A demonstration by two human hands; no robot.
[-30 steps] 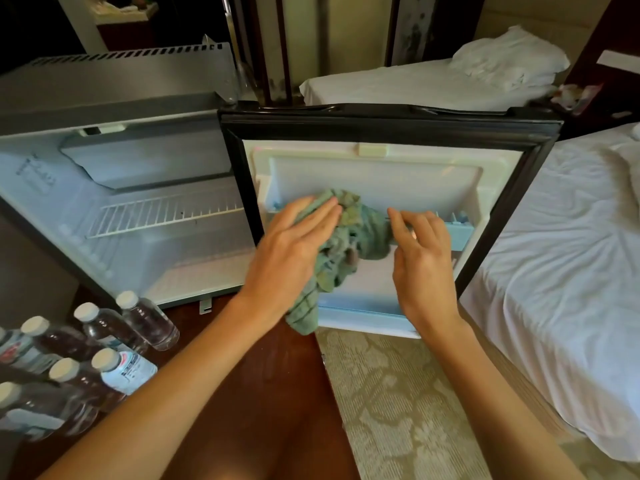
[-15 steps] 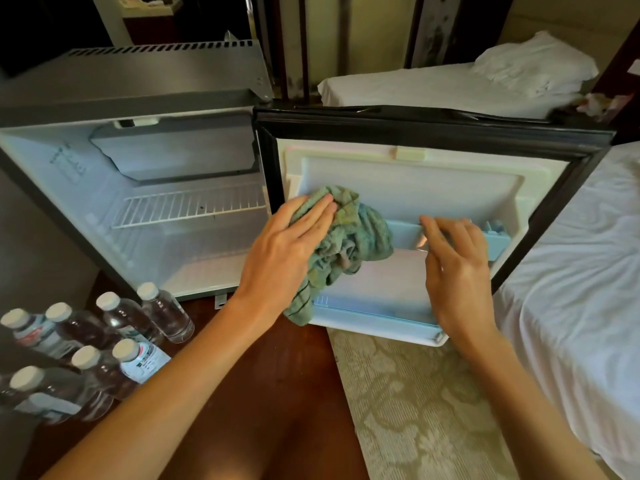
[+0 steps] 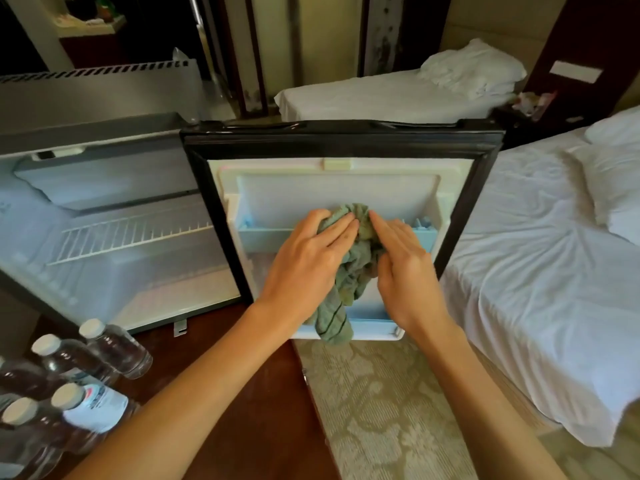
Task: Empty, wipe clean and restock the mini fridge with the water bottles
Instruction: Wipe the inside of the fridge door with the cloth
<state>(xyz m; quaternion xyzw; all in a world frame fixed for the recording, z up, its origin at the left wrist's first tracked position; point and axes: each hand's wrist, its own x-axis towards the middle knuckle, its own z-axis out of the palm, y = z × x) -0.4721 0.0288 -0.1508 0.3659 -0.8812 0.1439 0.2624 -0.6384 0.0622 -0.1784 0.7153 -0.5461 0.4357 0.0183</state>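
Cloth (image 3: 353, 271) under both hands at the door shelf (image 3: 263, 233)

Half a second before, the right hand (image 3: 405, 268) had steadied the shelf's rail further right; it had since come in, fingers straight and pressed flat on the green cloth, just beside the left hand (image 3: 308, 258), which gripped the bunched cloth against the shelf. That suggested regathering the cloth, with the door wipe unfinished. The mini fridge (image 3: 104, 216) stood open and empty, while the water bottles (image 3: 114, 348) waited on the dark wood surface (image 3: 242, 393) at lower left, so restocking had not begun. One bottle's white label (image 3: 93, 407) carried a red-and-blue mark, too blurred to read.
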